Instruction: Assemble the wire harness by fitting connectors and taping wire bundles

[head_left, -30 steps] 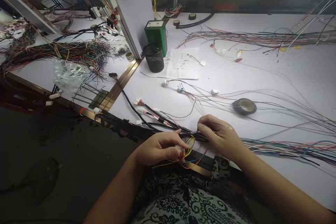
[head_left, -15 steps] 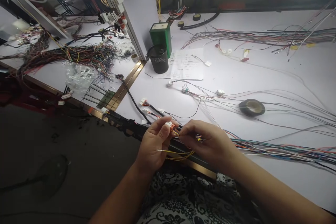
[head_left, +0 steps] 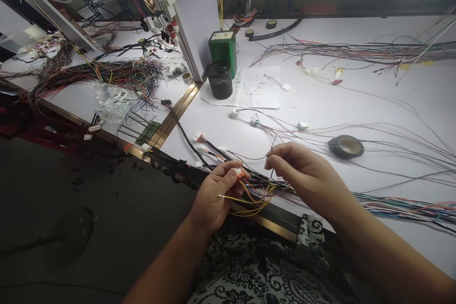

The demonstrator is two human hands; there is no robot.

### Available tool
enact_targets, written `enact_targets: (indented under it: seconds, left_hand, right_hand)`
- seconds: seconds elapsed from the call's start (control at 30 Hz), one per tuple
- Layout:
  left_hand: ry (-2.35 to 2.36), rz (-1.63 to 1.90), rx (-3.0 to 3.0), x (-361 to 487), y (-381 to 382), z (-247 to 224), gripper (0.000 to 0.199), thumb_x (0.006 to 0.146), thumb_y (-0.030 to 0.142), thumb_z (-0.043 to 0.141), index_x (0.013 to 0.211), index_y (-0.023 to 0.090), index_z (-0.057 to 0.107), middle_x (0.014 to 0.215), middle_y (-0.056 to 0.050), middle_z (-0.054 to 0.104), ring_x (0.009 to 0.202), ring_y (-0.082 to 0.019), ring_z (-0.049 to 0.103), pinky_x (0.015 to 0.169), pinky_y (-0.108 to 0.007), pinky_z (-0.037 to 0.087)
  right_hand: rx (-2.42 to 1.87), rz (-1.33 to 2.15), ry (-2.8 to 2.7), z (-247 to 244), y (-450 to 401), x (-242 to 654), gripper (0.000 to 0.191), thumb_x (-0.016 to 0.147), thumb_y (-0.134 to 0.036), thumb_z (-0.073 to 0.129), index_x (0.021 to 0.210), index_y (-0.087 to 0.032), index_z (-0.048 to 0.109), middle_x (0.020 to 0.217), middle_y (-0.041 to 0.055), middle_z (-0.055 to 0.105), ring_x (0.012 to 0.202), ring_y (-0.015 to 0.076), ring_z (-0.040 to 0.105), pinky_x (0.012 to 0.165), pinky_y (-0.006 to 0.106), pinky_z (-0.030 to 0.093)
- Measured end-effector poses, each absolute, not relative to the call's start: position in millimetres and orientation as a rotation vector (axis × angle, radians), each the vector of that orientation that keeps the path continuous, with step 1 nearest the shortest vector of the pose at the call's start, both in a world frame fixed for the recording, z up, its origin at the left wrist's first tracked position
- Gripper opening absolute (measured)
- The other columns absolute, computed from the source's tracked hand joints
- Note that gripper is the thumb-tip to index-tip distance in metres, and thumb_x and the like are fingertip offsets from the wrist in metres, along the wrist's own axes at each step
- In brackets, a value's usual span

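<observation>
Near the bench's front edge, my left hand pinches a white and orange wire connector between thumb and fingers. Several yellow, red and dark wires run out of the connector to the right and loop back. One yellow wire with a bare metal tip lies across my left palm. To the right, my right hand is raised a little above the bench, thumb and forefinger pinching a thin dark wire. Behind my left hand lie white connectors on black-sleeved cables.
A roll of black tape lies at the right among loose wires. A black mesh cup and a green box stand by the divider, beside a printed sheet. Wire bundles cover the left bench, near a pronged green block.
My right hand has moved right and up, away from the connector, and now pinches a dark wire. My left hand still holds the connector. The view has shifted slightly.
</observation>
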State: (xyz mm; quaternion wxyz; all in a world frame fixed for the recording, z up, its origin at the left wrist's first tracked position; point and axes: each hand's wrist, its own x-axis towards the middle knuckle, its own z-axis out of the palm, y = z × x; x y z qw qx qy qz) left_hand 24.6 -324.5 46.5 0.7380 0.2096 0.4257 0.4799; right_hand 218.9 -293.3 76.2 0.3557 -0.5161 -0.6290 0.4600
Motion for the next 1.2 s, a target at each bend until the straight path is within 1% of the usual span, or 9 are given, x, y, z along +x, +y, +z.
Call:
enact_targets:
  seconds: [0.13,0.27,0.33,0.5,0.8,0.9,1.0,1.1,1.2]
  left_hand:
    - [1.127,0.965,0.844,24.8,-322.8,41.1,0.013,0.080,0.026,0.062,0.087,0.018,0.069,0.064,0.000,0.055,0.061,-0.012,0.051,0.058,-0.022,0.040]
    - [1.303,0.761,1.633,30.5,-319.7,37.6,0.017,0.083,0.023,0.059,0.095,0.025,0.071,0.095,-0.004,0.062,0.084,-0.018,0.057,0.078,-0.028,0.041]
    - [1.279,0.671,1.865,34.4,-317.4,35.5,0.022,0.086,0.021,0.055,0.102,0.026,0.069,0.104,-0.005,0.061,0.085,-0.018,0.059,0.078,-0.028,0.041]
    - [1.292,0.497,2.214,41.7,-310.9,30.0,0.017,0.089,0.021,0.049,0.091,0.021,0.066,0.094,-0.005,0.062,0.070,-0.015,0.058,0.065,-0.026,0.041]
    - [1.339,0.123,2.571,44.0,-296.1,34.7,0.020,0.094,0.024,0.038,0.096,0.021,0.057,0.077,-0.002,0.059,0.068,-0.016,0.054,0.056,-0.026,0.033]
    - [1.347,0.097,2.628,45.0,-293.8,35.0,0.018,0.092,0.024,0.041,0.097,0.025,0.058,0.076,-0.001,0.056,0.062,-0.015,0.050,0.050,-0.026,0.024]
    - [1.312,0.096,2.643,45.3,-293.7,34.2,0.018,0.089,0.024,0.046,0.100,0.030,0.060,0.081,-0.001,0.056,0.061,-0.014,0.048,0.049,-0.026,0.020]
    - [1.304,0.113,2.597,44.5,-294.5,32.6,0.018,0.088,0.024,0.049,0.098,0.029,0.063,0.085,-0.001,0.057,0.061,-0.013,0.048,0.050,-0.026,0.022]
    - [1.297,0.182,2.518,43.7,-296.0,30.4,0.020,0.088,0.022,0.049,0.099,0.028,0.065,0.089,-0.002,0.059,0.064,-0.012,0.050,0.054,-0.025,0.028]
  right_hand:
    - [-1.314,1.367,-1.551,70.3,-290.9,224.9,0.019,0.088,-0.040,0.055,0.092,-0.022,0.059,0.073,-0.0003,0.063,0.053,0.0098,0.051,0.048,0.023,0.043]
    - [-1.278,1.490,-1.371,61.4,-294.0,232.4,0.022,0.085,-0.039,0.060,0.097,-0.021,0.057,0.071,-0.0005,0.063,0.052,0.0099,0.054,0.047,0.023,0.045]
    - [-1.257,1.497,-1.321,57.8,-296.1,237.8,0.024,0.083,-0.037,0.064,0.098,-0.020,0.058,0.069,0.0001,0.063,0.058,0.0123,0.059,0.052,0.025,0.049]
    - [-1.282,1.423,-1.364,53.3,-300.8,252.7,0.024,0.082,-0.037,0.065,0.098,-0.019,0.065,0.070,0.0019,0.064,0.060,0.0127,0.061,0.055,0.026,0.052]
    - [-1.467,0.931,-1.914,53.4,-302.4,271.6,0.023,0.089,-0.038,0.056,0.105,-0.025,0.065,0.074,-0.0002,0.065,0.059,0.0123,0.058,0.055,0.025,0.046]
    - [-1.402,0.605,-2.188,45.0,-296.9,279.1,0.018,0.091,-0.030,0.052,0.100,-0.022,0.065,0.081,0.0019,0.067,0.067,0.0143,0.059,0.061,0.027,0.045]
    - [-1.279,0.383,-2.506,37.6,-290.1,285.0,0.020,0.090,-0.016,0.049,0.098,-0.023,0.066,0.081,0.0029,0.064,0.069,0.0161,0.055,0.059,0.028,0.040]
    - [-1.248,0.308,-2.741,38.0,-285.5,283.9,0.024,0.085,-0.010,0.055,0.097,-0.026,0.067,0.078,0.0019,0.061,0.071,0.0171,0.051,0.055,0.027,0.033]
    - [-1.247,0.300,-2.846,43.7,-283.6,276.0,0.017,0.082,-0.011,0.060,0.089,-0.025,0.067,0.073,0.0014,0.059,0.070,0.0171,0.049,0.054,0.027,0.028]
